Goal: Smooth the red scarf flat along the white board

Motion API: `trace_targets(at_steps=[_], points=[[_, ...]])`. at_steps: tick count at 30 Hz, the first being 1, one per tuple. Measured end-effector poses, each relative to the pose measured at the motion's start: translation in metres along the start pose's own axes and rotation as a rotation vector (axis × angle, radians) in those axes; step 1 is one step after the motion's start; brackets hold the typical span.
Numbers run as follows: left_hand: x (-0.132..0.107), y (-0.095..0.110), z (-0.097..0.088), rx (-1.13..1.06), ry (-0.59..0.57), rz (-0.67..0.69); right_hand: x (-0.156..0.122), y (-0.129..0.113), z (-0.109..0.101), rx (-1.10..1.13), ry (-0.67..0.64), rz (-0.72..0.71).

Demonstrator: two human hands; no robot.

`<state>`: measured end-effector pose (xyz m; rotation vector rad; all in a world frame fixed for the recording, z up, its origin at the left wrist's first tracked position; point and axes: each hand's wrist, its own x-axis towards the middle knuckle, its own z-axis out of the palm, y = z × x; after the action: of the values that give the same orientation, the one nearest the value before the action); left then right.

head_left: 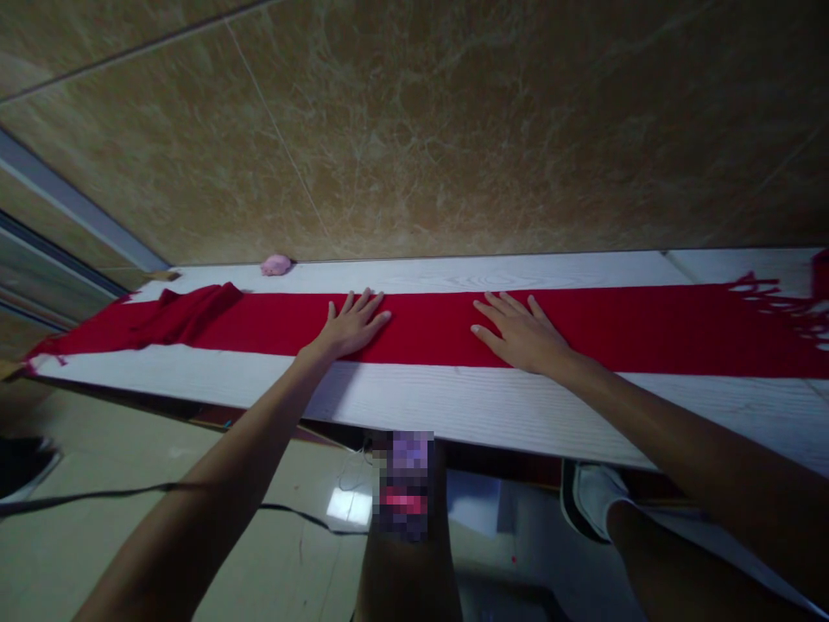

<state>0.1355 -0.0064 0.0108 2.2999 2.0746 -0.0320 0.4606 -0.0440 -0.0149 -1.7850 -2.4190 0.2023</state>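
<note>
A long red scarf (427, 330) with fringed ends stretches lengthwise over a white wood-grain table (414, 397). Its middle and right part lie flat, while toward the left end it is bunched into folds. My left hand (353, 326) rests palm down on the scarf left of centre, fingers spread. Palm down on the cloth right of centre lies my right hand (522, 333), its fingers also apart. A bare stretch of red cloth shows between the two hands.
A small pink lump (276, 264) sits at the table's back edge, against a brown marbled tile wall (414, 130). More red cloth (821, 275) shows at the far right. Below are a dark strap (291, 511), the tiled floor (311, 553) and my legs.
</note>
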Motion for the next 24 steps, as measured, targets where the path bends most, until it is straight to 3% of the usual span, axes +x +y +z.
trace_targets(at_steps=[2, 7, 11, 16, 21, 24], points=[[0.000, -0.005, -0.001, 0.002, -0.050, 0.015, 0.000, -0.002, -0.002, -0.010, -0.014, 0.008], [-0.001, -0.015, 0.001, -0.053, 0.081, -0.032, 0.000, -0.002, 0.000, -0.013, -0.004, 0.004], [-0.003, -0.014, 0.002, -0.022, -0.068, -0.046, 0.001, 0.001, 0.002, -0.013, 0.006, 0.001], [-0.005, -0.020, -0.002, -0.022, 0.054, -0.084, 0.001, 0.002, 0.003, -0.006, 0.006, -0.009], [-0.005, -0.027, 0.000, 0.013, -0.071, -0.095, 0.001, 0.003, 0.003, 0.007, 0.024, -0.014], [-0.004, -0.031, 0.001, 0.007, -0.017, -0.113, 0.001, 0.002, 0.001, -0.004, 0.004, -0.010]])
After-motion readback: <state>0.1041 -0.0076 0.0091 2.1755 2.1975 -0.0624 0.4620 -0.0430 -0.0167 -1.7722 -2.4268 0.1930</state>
